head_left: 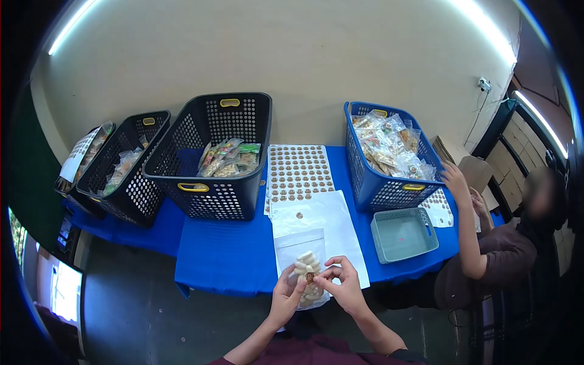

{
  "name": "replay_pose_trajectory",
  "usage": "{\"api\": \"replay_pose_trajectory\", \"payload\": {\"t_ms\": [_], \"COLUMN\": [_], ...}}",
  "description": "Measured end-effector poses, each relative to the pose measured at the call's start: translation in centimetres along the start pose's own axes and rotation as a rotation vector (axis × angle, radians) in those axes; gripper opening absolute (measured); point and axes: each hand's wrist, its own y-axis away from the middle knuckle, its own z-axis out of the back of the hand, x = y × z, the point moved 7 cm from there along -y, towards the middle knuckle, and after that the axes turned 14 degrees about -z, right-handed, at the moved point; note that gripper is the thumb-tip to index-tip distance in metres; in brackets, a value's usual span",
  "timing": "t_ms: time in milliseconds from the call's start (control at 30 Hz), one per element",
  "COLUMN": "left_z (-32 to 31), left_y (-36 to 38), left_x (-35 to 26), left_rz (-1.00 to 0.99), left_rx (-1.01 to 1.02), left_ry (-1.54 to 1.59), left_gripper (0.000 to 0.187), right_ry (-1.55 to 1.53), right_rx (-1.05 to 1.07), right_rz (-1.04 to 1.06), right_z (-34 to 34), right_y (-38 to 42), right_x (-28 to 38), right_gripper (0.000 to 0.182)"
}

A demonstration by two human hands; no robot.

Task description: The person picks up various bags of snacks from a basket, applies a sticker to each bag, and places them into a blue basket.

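A clear zip pouch (pixel 298 245) filled with pale, capsule-shaped pieces stands upright before me over the table's front edge. My left hand (pixel 285 299) is closed around its lower left side, the thumb lying on the front. At the pouch's right side, my right hand (pixel 344 287) is closed, with thumb and finger pressing a round brown sticker (pixel 310 278) against the front. Behind the pouch lies a white backing sheet (pixel 340 231) bearing a single sticker (pixel 299 215). Farther back is a sheet (pixel 299 170) covered in rows of the same round stickers.
Dark perforated baskets (pixel 243 198) with packets stand left; a blue basket (pixel 359 176) full of packets stands right. A grey-green tray (pixel 401 252) sits on the blue tablecloth (pixel 225 249). At right, another person (pixel 493 261) has a hand at the blue basket's rim.
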Motion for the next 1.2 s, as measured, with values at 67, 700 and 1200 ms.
{"api": "replay_pose_trajectory", "payload": {"t_ms": [67,700,1200], "left_z": [0.2,-4.3,-15.9], "left_y": [0.7,-2.0,-9.5], "left_x": [0.1,4.7,12.2], "left_rz": [-0.010,0.067,0.089], "left_rx": [-0.045,-0.027,-0.018], "left_ry": [-0.010,-0.068,-0.176], "left_gripper": [0.040,0.035,0.035], "right_ry": [-0.054,0.092,0.055], "right_rx": [0.032,-0.144,-0.187], "right_rz": [-0.022,0.099,0.098], "right_z": [-0.2,6.4,21.1], "right_y": [0.3,-0.5,-6.3], "right_x": [-0.6,0.6,1.8], "right_gripper": [0.031,0.010,0.009]}}
